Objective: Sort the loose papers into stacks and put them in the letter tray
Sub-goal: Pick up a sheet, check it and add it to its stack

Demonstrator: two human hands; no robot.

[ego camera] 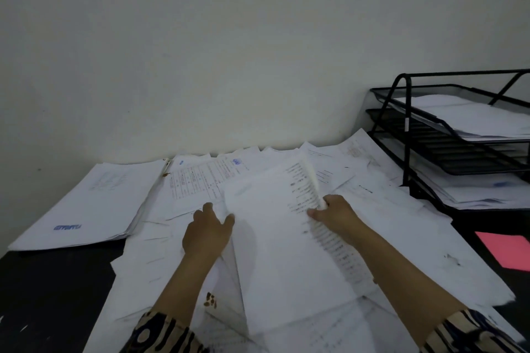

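Observation:
A wide heap of loose white papers (381,218) covers the middle of the dark table. On top of it I hold a bundle of sheets (275,238), its right edge curled up. My left hand (208,231) grips the bundle's left edge, thumb on top. My right hand (334,210) pinches the lifted right edge, where printed lines show. The black wire letter tray (401,123) stands at the right against the wall, with papers in its top and bottom tiers.
A neat stack of papers with a blue logo (94,206) lies at the left near the wall. A pink sheet (507,249) lies on the dark table (51,295) at the right. The white wall (229,51) is close behind.

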